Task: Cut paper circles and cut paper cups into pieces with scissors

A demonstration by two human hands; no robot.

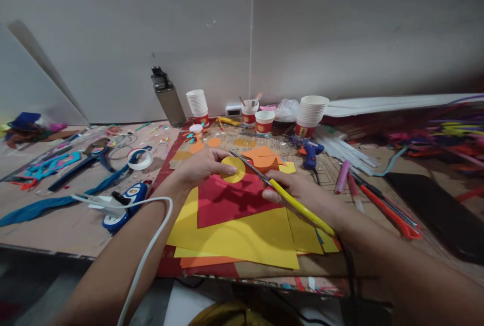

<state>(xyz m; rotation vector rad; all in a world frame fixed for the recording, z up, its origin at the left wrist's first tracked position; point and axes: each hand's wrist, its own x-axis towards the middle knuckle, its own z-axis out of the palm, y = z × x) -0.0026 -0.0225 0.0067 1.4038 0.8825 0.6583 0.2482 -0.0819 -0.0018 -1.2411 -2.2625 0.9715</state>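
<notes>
We look down on a cluttered worktable where a left hand [204, 165] pinches a yellow paper circle [229, 171] between thumb and fingers, holding it face up over the far left part of a red sheet [227, 210]. A right hand [306, 192] is curled around scissors [289, 195] with long, smooth yellow handles. Their long axis runs on a diagonal: the metal blades point away and to the left, along the circle's far right edge, and the handles slant back toward the right forearm. Whether the blades touch the paper, we cannot tell. Under the flat, rectangular red sheet we find overlapping yellow sheets [234, 238], matte and straight-edged, with folded orange paper [264, 157] just beyond the blades. Farther back, against a pale panel, we see a tall stack of nested paper cups [312, 109] at right and a shorter cup stack [196, 102] at left. Between them, a red and white cup [249, 114] holds slim upright tools, and a second cup [264, 124] stands just in front, near a crumpled, see-through plastic bag [286, 110].
</notes>
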